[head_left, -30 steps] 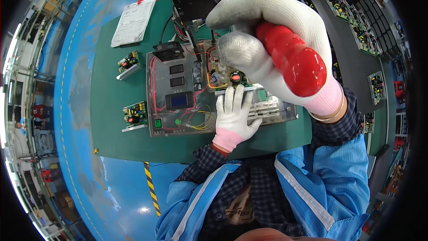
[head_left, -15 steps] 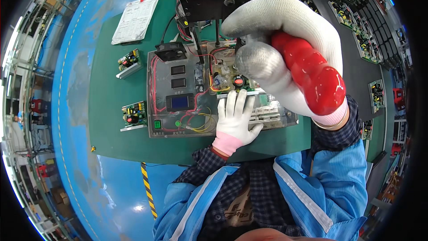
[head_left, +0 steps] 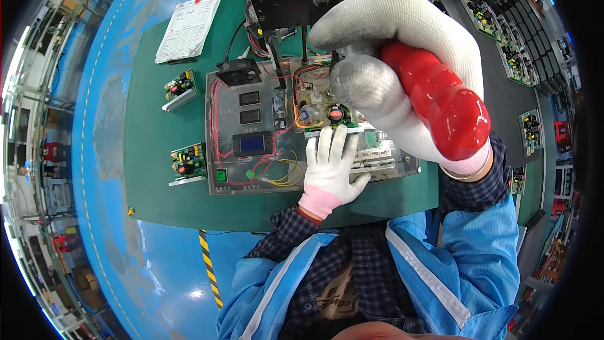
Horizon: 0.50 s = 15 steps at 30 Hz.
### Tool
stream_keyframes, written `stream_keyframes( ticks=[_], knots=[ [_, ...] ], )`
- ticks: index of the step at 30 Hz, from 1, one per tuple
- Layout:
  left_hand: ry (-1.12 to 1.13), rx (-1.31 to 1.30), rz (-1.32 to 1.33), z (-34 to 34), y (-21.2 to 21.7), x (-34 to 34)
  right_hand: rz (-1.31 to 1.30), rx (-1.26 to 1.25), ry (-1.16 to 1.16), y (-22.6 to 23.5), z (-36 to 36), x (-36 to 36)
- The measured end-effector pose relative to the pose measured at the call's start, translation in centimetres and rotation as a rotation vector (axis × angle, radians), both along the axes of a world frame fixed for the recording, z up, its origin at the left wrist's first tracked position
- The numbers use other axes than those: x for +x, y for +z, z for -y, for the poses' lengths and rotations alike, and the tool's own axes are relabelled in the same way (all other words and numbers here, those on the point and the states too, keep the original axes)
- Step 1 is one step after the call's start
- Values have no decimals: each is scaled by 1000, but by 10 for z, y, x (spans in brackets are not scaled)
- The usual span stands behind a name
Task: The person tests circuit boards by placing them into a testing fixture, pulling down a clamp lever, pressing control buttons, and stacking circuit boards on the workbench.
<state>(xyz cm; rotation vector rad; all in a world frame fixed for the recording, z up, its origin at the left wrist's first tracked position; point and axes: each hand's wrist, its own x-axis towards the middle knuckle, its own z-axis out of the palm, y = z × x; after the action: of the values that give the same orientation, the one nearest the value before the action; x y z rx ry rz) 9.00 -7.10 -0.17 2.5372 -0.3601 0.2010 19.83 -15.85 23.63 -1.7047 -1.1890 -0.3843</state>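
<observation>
My left hand [head_left: 328,170], in a white glove with a pink cuff, lies flat with its fingers stretched out. Its fingertips rest at the near edge of a circuit board [head_left: 338,115] set in a clear-topped test fixture [head_left: 226,179]. High on the right, my right hand [head_left: 377,75], gloved in white with grey fingertips, is wrapped round a glossy red lever handle [head_left: 440,101]. The lever's far end and part of the fixture are hidden behind this hand. A black press frame [head_left: 286,9] rises at the fixture's far side.
Two loose circuit boards, an upper board [head_left: 181,88] and a lower board [head_left: 189,162], lie left of the fixture on the green table mat [head_left: 157,195]. A paper sheet [head_left: 189,28] lies at the far left. More boards [head_left: 531,132] stand on the dark surface at right.
Both hands keep their places and their hold. Only a very slight shift of the whole view shows.
</observation>
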Motion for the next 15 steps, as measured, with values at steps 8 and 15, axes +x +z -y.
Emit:
stream_keyframes(
  ticks=[8,15],
  knots=[
    [-2,32,8,0,1,0,4,9,-7,-2,-1,2],
    [48,98,179,0,10,-1,14,32,-22,-8,-1,4]
  ],
)
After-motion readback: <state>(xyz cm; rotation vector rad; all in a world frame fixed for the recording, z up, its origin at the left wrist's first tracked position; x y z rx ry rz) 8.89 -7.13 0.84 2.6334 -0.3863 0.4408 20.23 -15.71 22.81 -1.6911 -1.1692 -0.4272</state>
